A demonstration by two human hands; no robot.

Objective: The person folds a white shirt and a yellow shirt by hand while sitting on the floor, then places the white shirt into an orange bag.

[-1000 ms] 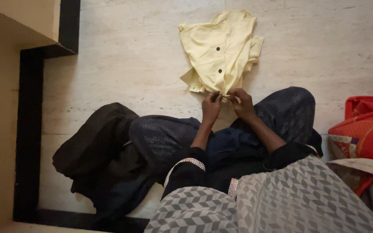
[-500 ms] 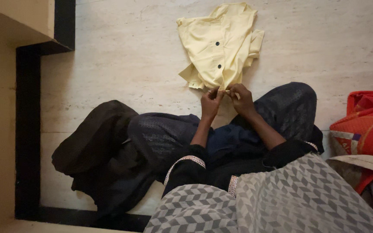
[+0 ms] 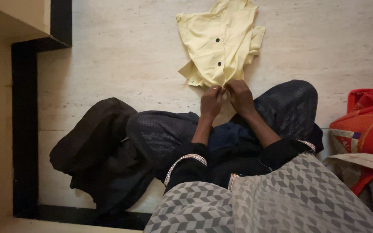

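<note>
A pale yellow shirt [image 3: 218, 41] with two dark buttons lies spread on the light stone floor [image 3: 121, 56] in front of my crossed legs. My left hand [image 3: 211, 102] and my right hand [image 3: 241, 96] meet at the shirt's near edge. Both pinch the fabric there, fingertips close together. What lies between the fingertips is too small to make out. My forearms come out of black sleeves with patterned cuffs.
Dark cloth [image 3: 100, 151] spreads over my legs and onto the floor at left. A red patterned bag [image 3: 363, 129] sits at the right edge. A black skirting strip [image 3: 22, 129] and beige wall run down the left. A grey patterned scarf [image 3: 273, 198] fills the bottom.
My hands and the shirt's near edge have shifted slightly upward in the frame. The grip on the fabric stays the same.
</note>
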